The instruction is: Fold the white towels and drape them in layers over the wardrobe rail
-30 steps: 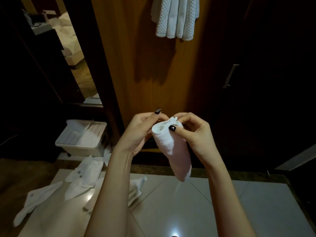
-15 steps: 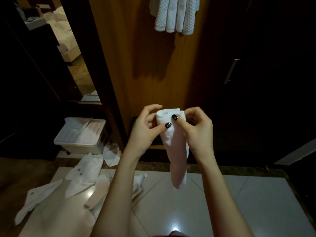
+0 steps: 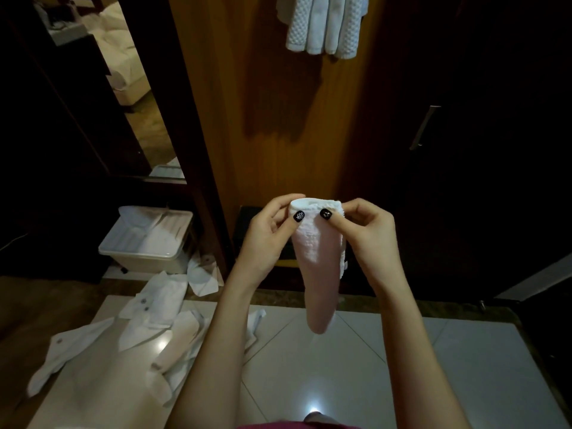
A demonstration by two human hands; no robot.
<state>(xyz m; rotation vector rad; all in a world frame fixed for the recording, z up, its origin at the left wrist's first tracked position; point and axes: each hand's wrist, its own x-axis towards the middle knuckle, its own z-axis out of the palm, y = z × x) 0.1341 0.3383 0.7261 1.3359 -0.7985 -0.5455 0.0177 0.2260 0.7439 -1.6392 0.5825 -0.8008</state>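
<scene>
i hold one folded white towel (image 3: 318, 274) in the air in front of the wooden wardrobe panel (image 3: 278, 119), above the far edge of the tiled floor (image 3: 371, 366). my left hand (image 3: 266, 239) and right hand (image 3: 368, 239) each pinch its top fold, fingers (image 3: 278, 205) curled, thumbs on the near face. the towel hangs down as a narrow strip. i judge its folding nearly done, its draping not yet. higher up, hung towels (image 3: 323, 26) already lie in layers; the rail itself is out of view. loose white pieces (image 3: 148, 320) lie on the floor toward its near left corner, near a white bin (image 3: 148, 239). i cannot tell if they are towels, so i judge the job partway through.
</scene>
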